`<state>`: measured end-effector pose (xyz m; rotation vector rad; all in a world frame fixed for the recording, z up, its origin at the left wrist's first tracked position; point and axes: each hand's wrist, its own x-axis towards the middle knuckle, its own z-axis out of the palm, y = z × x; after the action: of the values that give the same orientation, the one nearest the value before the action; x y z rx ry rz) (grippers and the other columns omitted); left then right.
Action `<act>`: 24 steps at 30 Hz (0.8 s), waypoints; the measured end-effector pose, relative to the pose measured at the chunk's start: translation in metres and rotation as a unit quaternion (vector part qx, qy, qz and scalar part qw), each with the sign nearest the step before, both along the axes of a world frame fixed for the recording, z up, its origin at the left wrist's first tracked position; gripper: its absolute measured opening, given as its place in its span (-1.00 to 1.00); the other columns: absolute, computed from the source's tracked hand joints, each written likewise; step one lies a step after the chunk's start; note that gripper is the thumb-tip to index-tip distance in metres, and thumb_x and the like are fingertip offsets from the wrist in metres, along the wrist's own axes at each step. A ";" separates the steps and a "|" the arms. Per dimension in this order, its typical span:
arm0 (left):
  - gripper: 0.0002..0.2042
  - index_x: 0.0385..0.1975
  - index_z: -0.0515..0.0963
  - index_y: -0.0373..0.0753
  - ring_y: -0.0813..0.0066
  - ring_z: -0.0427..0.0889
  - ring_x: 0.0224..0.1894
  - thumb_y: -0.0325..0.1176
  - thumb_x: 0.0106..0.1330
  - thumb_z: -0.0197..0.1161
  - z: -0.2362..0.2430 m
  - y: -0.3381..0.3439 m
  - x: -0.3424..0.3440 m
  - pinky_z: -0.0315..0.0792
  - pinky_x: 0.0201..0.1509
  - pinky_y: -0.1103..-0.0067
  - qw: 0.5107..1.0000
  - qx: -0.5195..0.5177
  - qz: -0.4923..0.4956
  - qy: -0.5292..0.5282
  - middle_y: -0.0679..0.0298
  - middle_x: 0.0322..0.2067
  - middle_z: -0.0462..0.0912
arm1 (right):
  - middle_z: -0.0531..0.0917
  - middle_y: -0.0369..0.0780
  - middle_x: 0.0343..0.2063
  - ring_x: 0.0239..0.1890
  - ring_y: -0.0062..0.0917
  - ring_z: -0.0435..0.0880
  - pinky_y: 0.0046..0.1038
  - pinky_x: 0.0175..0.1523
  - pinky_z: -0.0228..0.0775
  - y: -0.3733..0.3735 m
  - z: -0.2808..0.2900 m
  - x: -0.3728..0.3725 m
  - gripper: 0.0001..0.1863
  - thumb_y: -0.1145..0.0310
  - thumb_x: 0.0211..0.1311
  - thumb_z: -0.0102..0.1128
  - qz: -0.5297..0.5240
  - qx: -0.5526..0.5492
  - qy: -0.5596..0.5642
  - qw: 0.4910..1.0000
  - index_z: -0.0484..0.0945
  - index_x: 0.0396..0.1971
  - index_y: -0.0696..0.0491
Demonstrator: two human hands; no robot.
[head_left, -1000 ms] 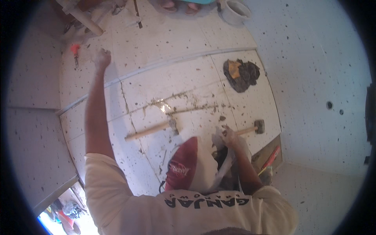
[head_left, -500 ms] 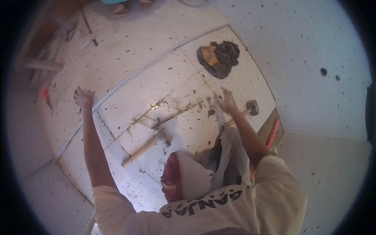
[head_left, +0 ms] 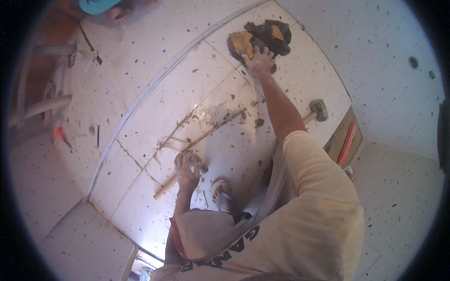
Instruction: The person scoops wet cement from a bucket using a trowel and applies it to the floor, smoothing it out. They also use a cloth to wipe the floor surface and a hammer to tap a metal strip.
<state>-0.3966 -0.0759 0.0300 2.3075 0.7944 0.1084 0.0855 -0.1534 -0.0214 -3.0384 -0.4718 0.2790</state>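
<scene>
My left hand (head_left: 186, 169), fingers bent and apart, is over the head of a wooden-handled hammer (head_left: 165, 188); contact is unclear. My right hand (head_left: 260, 61) reaches up to a crumpled black-and-yellow bundle (head_left: 276, 37), fingers spread on its lower yellow part. A second, heavier hammer (head_left: 318, 109) lies right of my right forearm on the debris-speckled white tiles (head_left: 178, 84). My sandalled foot (head_left: 220, 189) shows beside the left hammer, below a thin loose rod.
Another person's bare feet (head_left: 119, 13) show at the top. Wooden pieces (head_left: 47, 103) and an orange-handled tool (head_left: 59, 133) are at left. A raised strip (head_left: 150, 86) crosses the tiles. White walls (head_left: 393, 122) rise at right, beside a red bar (head_left: 347, 143).
My right hand has moved up from beside the heavier hammer to the bundle. My left hand has come down and right from the upper left to the wooden-handled hammer, and the view has shifted.
</scene>
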 end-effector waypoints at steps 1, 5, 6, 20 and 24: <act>-0.54 0.07 0.44 -0.33 -0.14 0.33 0.17 -0.38 0.15 0.28 0.009 -0.006 0.003 0.26 0.26 0.13 1.000 -0.027 0.003 -0.009 -0.13 0.11 0.39 | 0.22 -0.01 0.32 0.32 -0.01 0.21 -0.01 0.30 0.18 0.002 -0.004 -0.021 -0.18 -0.31 0.21 0.00 0.012 0.015 -0.026 0.999 0.27 0.34 -0.08; -0.58 0.04 0.46 -0.37 -0.08 0.42 0.07 -0.38 0.17 0.28 -0.002 0.005 0.018 0.30 0.21 0.16 0.996 -0.015 0.074 -0.045 -0.08 -0.01 0.49 | 0.40 -0.24 0.21 0.14 -0.27 0.33 -0.21 0.19 0.16 0.015 0.006 -0.120 -0.41 -0.11 0.41 -0.24 0.281 -0.103 0.016 0.954 0.31 0.32 -0.14; -0.58 0.10 0.42 -0.37 0.02 0.44 0.12 -0.37 0.26 0.26 -0.004 0.013 0.021 0.29 0.24 0.19 0.995 -0.027 0.084 -0.044 -0.02 0.01 0.52 | 0.38 -0.21 0.23 0.18 -0.24 0.30 -0.18 0.20 0.18 0.019 0.025 -0.147 -0.39 -0.12 0.41 -0.23 0.352 -0.114 0.043 0.928 0.27 0.35 -0.15; -0.48 0.31 0.18 -0.21 0.26 0.46 0.16 -0.06 0.48 -0.01 0.054 0.015 0.027 0.42 0.21 0.37 0.729 -0.510 0.292 -0.351 0.11 0.17 0.40 | 0.63 0.04 -0.05 0.03 -0.15 0.60 -0.32 0.14 0.38 -0.011 0.135 -0.290 -0.41 -0.12 0.34 0.01 0.287 0.387 0.502 0.718 0.56 0.00 0.15; -0.53 0.21 0.35 -0.29 0.22 0.55 0.08 -0.10 0.46 -0.08 0.069 0.029 0.013 0.46 0.18 0.33 0.605 -0.614 0.321 -0.392 0.07 0.06 0.53 | 0.58 -0.01 0.01 0.07 -0.17 0.55 -0.23 0.19 0.37 -0.036 0.083 -0.227 -0.53 0.02 0.30 0.07 0.374 0.293 0.184 0.861 0.54 0.05 0.02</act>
<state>-0.3836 -0.0472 0.0989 0.4456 0.7593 0.6204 -0.1420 -0.1893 0.0617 -2.0250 -1.3779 0.5943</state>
